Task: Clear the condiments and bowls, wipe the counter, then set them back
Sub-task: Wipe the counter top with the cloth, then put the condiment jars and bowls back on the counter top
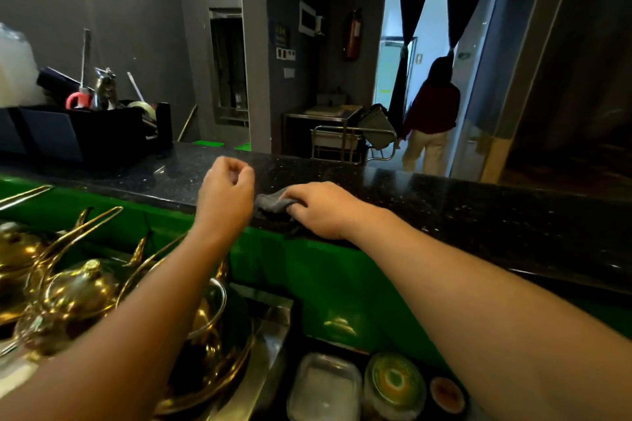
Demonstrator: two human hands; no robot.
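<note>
- Fingers point(297, 199) of the right hand point(325, 212) are curled down onto a grey cloth point(270, 204), pressing it to the near edge of the black speckled counter point(478, 215).
- Fingers point(245, 175) of the left hand point(225, 191) are curled in toward the thumb. The hand is raised just left of the cloth, not touching it. It is blurred, and nothing shows in its grip.
- Nearest, at the bottom edge, 3 task items sit below the counter in a row: a clear lidded rectangular container point(325, 386), a round lidded bowl point(395, 383) showing green and orange, and a small round dish point(446, 394) at the right.
- To their left, under the left forearm, a cluster of shiny brass teapots point(78, 287) with long curved handles stands on the lower level.
- A glossy green ledge point(307, 270) rises between this lower level and the counter.
- On the counter's far left stands a black organiser point(85, 135) with utensils in it, and a tape dispenser point(143, 109) beside it.
- Beyond the counter is a metal trolley point(337, 140), and a red fire extinguisher point(354, 34) hangs on the grey wall.
- Farthest, a person point(432, 113) in a dark red top and light trousers stands in a bright doorway, back to the camera.
</note>
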